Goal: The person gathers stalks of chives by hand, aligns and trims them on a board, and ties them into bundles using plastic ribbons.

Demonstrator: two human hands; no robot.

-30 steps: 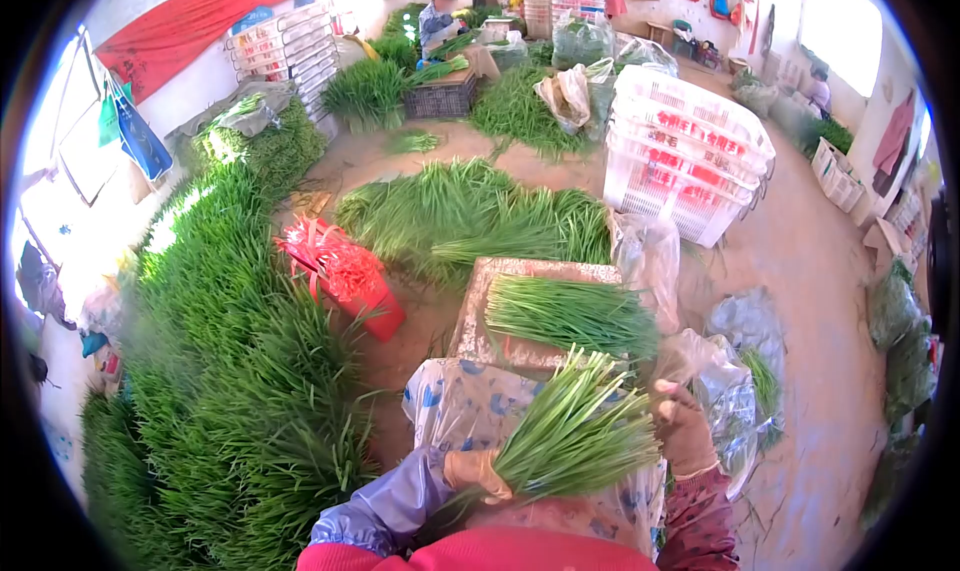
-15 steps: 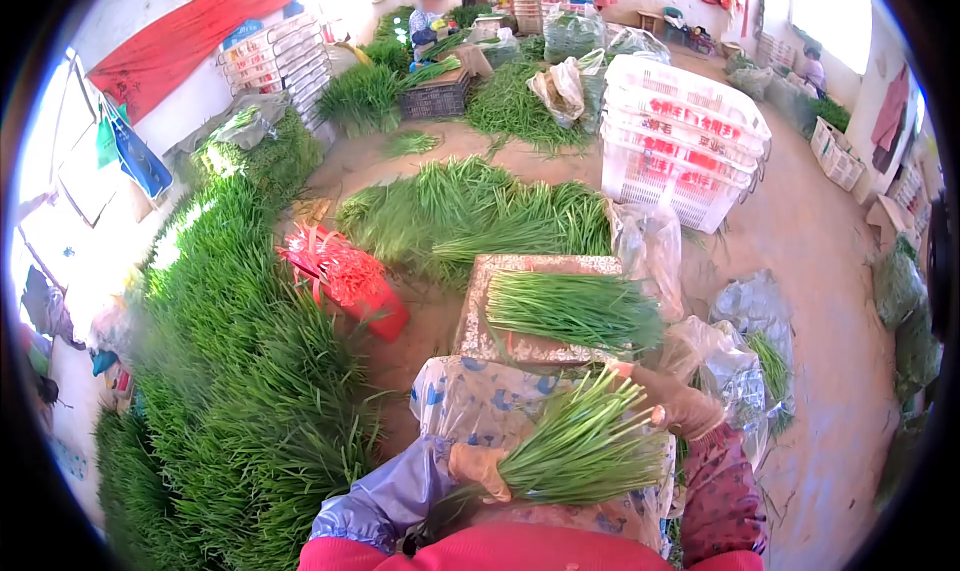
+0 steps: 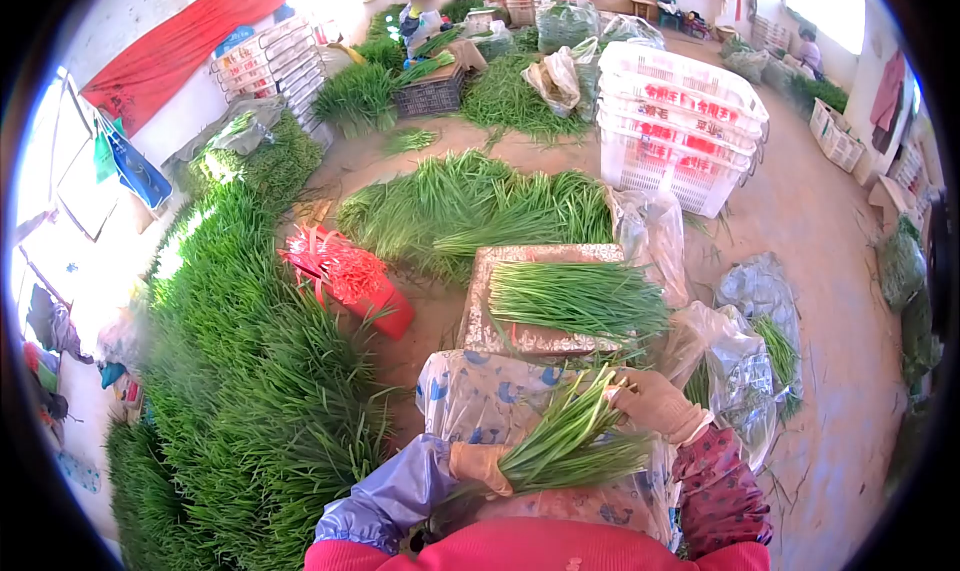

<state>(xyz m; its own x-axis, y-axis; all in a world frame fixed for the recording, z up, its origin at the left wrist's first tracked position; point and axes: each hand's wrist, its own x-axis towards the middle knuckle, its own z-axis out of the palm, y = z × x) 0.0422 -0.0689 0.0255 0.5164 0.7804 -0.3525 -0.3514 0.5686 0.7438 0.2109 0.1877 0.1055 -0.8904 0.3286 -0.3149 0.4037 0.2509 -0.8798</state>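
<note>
My left hand (image 3: 482,467), gloved, is wrapped round a bunch of long green stalks (image 3: 565,441) above my lap. At the far end of that bunch, my gloved right hand (image 3: 645,403) has its fingers closed on some of the stalk tips. A patterned plastic sheet (image 3: 462,396) covers my lap beneath the bunch. Just beyond it, a flat pile of green stalks (image 3: 570,296) lies across a low speckled board (image 3: 483,316).
A red container of red strips (image 3: 390,311) stands left of the board, beside a large green heap (image 3: 240,371). Stacked white crates (image 3: 680,131) stand at the back right. Plastic bags (image 3: 730,371) lie at the right. A person (image 3: 420,21) sits far back.
My right hand has moved in from the right and closed on the stalk tips. The bunch is drawn narrower there, while my left hand keeps its hold.
</note>
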